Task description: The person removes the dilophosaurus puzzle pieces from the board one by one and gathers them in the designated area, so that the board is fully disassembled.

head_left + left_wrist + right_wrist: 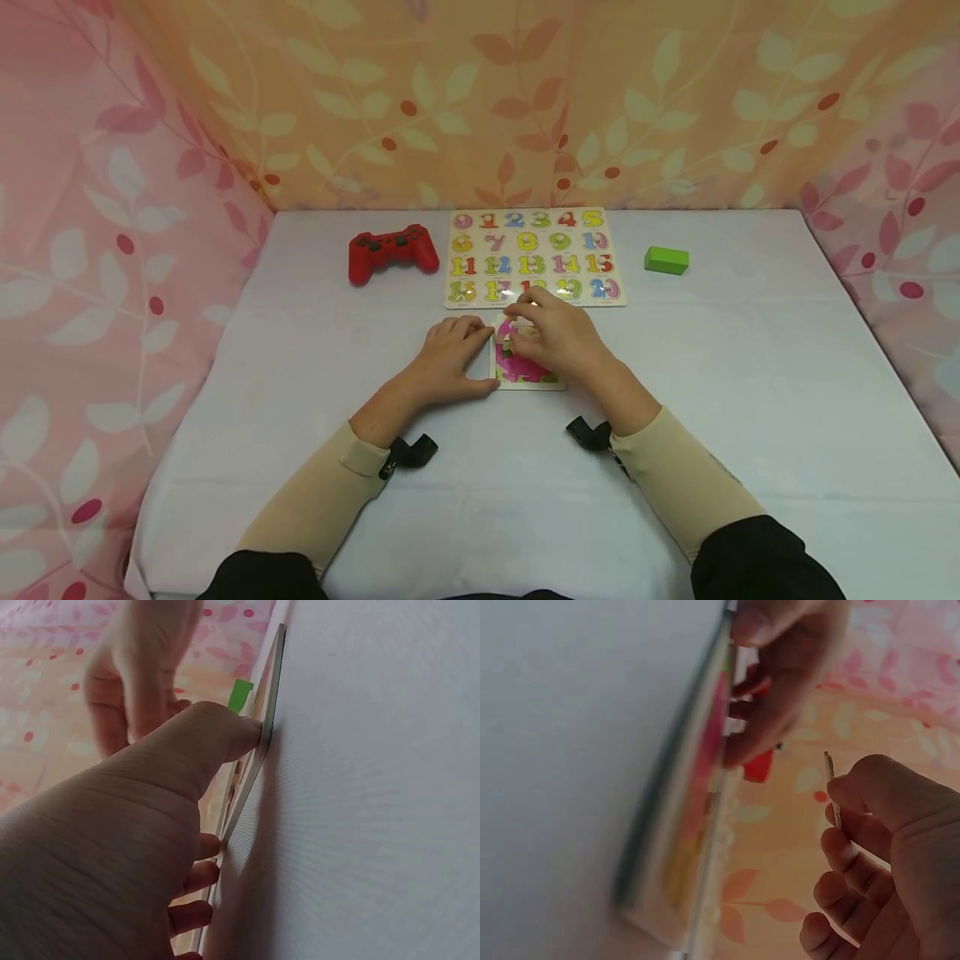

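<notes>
A small puzzle board (pixel 527 386) with a pink picture and a pale border lies on the white table in the head view. My left hand (pixel 450 358) rests at its left side, fingertips and thumb touching the edge with the fingers fairly straight. Above the board, my right hand (pixel 566 337) pinches a thin flat puzzle piece (pixel 829 766) between thumb and forefinger. That piece appears edge-on in the right wrist view, apart from the board, and its printed face cannot be made out. The right hand covers the board's upper right part.
Just beyond the small board lies a number puzzle board (pixel 540 242) with colourful numerals. A red game controller (pixel 392 252) stands to its left and a green block (pixel 666 260) to its right. Patterned cloth (pixel 450 100) walls the table's back and sides.
</notes>
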A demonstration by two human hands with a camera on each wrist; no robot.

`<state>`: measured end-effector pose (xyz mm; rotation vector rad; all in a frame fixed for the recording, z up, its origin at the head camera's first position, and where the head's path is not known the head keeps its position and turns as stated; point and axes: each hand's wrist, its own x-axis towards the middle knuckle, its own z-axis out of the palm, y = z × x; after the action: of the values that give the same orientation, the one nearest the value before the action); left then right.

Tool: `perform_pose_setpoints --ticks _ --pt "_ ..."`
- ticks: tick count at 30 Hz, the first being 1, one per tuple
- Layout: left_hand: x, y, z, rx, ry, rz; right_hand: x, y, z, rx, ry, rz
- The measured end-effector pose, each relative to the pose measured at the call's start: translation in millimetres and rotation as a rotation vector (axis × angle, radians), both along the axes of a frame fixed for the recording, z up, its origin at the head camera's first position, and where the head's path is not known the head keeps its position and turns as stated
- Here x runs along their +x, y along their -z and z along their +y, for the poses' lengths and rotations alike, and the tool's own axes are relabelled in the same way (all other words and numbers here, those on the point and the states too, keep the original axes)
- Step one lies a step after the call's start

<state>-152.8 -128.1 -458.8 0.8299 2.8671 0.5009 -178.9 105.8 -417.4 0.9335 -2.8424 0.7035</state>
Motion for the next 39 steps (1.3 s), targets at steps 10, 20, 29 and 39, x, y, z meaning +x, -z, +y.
perform_pose_setpoints --ticks 10,20,29,39 --pt "-0.4 0.9 -0.4 -0.01 0.001 0.002 16.0 -41.4 21 -0.119 -0.017 0.12" --pt "2.4 0.5 -2.0 -0.005 -0.002 -0.002 26.1 -71.2 48 -0.23 -0.018 0.226" --pt "3.2 0.4 -1.5 0.002 -0.001 -0.004 26.5 -81.6 74 -0.326 -0.007 0.16" --pt "2.4 1.6 -0.1 0.012 0.004 0.0 19.6 -83.9 106 -0.326 0.042 0.1"
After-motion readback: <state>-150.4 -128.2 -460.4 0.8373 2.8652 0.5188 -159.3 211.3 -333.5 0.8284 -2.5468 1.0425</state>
